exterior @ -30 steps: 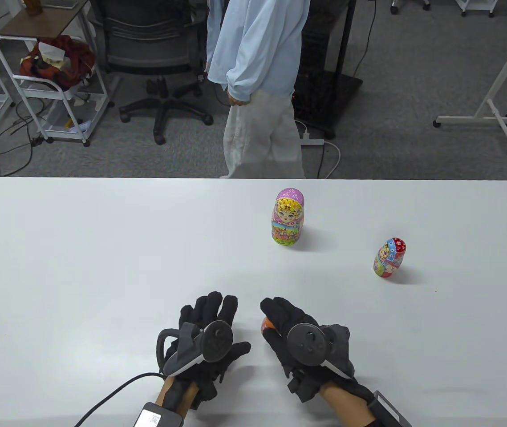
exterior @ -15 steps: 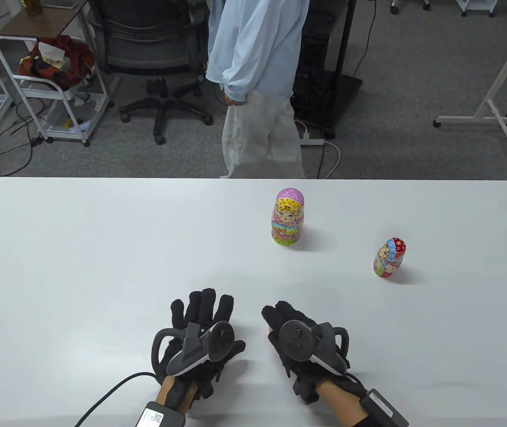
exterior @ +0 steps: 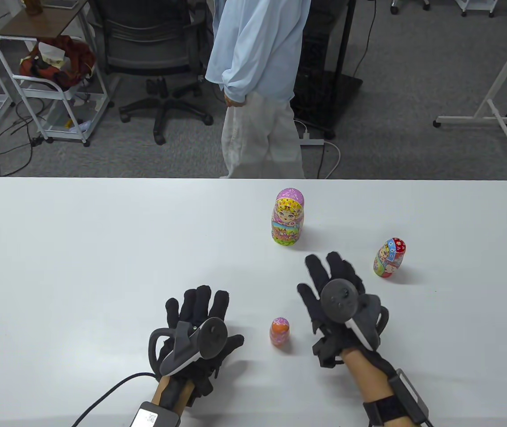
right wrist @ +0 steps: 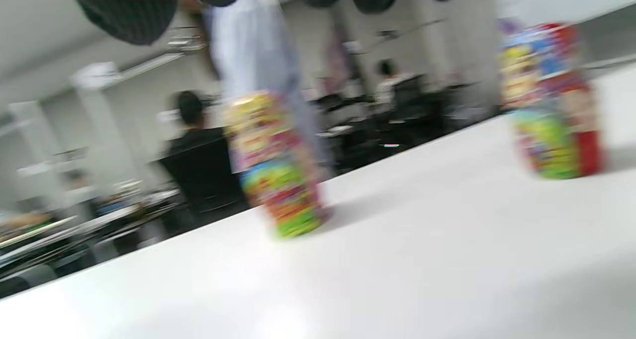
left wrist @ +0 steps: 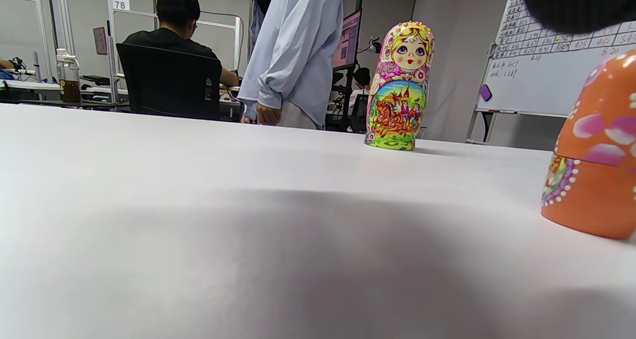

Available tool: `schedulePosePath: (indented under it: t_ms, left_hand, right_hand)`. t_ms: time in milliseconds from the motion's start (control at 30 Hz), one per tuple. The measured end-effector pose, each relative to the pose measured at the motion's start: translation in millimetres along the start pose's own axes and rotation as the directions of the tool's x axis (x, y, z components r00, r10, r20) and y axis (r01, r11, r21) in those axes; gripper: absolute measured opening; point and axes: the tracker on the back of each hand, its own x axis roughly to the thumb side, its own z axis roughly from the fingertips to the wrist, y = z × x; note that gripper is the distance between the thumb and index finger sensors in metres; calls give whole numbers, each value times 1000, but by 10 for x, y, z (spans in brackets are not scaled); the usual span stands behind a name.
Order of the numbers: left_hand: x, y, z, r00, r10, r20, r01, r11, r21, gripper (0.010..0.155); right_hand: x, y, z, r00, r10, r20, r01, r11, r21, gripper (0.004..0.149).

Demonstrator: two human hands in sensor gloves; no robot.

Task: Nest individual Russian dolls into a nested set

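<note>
On my feed the largest doll stands upright near the far middle of the white table — pink cap, yellow hair, a painted face, and a bright landscape panel on the belly over a green base, sharpest in the left wrist view. The middle doll stands well off to its right, red with a blue kerchief; in the right wrist view it is smeared by blur. The smallest doll — orange with pink petals and a dotted seam — stands alone between my hands, touched by neither. My left hand rests low with fingers loosely spread. My right hand hovers with fingers splayed, holding nothing.
</note>
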Motion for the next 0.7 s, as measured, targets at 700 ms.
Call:
schedulePosePath:
  t_ms: [700]
  left_hand:
    - [-66,5,-50,1000,26,-17,-26,1000,-2,97]
  right_hand:
    - [-863,101,-951,856,169,-489,-114,983,141,58]
